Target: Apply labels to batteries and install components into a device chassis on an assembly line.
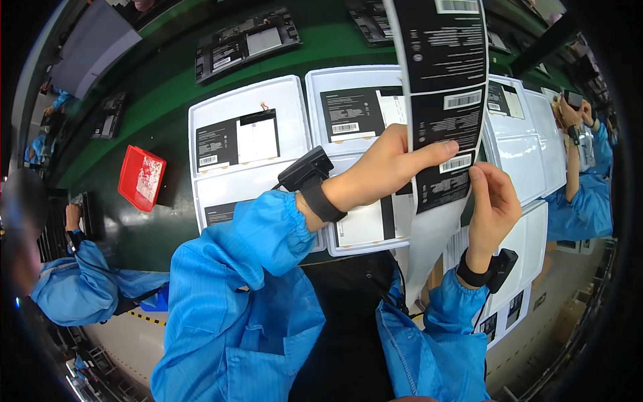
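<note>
A long strip of black labels (445, 80) with white barcode patches hangs upright in front of me, coming in from the top edge. My left hand (395, 164) is closed on it, thumb across the front, fingers behind. At the strip's right edge, my right hand (494, 211) pinches it between thumb and fingers, just below the left thumb. Under the lowest black label, bare pale backing paper (429, 244) dangles toward my lap. Behind the hands are white plastic trays (288, 94) with flat black-and-white packs (258, 137) that look like batteries. The strip and left hand partly cover them.
A red bin (142, 178) sits left of the trays on the green bench (177, 231). Farther back lie dark open device housings (248, 43). More white trays (529, 144) stand at right. Co-workers in blue sleeves work at left (77, 288) and right (586, 201).
</note>
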### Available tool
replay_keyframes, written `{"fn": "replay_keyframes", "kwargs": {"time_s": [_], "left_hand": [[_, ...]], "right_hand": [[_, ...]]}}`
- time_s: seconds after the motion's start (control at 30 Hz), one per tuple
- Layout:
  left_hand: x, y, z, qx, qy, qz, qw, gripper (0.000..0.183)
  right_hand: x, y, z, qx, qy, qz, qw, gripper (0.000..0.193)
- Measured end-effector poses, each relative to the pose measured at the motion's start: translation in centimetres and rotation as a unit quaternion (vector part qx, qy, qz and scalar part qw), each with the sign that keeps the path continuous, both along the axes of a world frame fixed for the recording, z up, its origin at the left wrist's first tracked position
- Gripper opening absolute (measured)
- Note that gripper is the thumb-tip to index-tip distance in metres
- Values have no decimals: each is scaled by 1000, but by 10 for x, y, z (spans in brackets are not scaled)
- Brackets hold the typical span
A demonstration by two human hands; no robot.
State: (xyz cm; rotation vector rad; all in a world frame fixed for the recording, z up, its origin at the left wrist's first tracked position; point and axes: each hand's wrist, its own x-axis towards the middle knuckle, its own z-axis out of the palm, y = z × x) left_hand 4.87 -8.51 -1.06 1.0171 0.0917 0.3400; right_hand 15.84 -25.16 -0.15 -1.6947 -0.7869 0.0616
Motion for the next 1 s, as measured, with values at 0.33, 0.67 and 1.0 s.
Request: {"fn": "replay_keyframes", "kwargs": {"time_s": [0.33,0.67,1.0], "left_hand": [[-14,0,5,122,-7,59,991,30],[-32,-1,22,117,-42,69,990,30],[-31,-9,19,66,-27,57,996,32]], "right_hand": [[-6,14,25,-5,-197,20,980,19],[-7,11,44,-18,-217,101,971,19],[-5,4,54,-94,-162,174,967,9]]}}
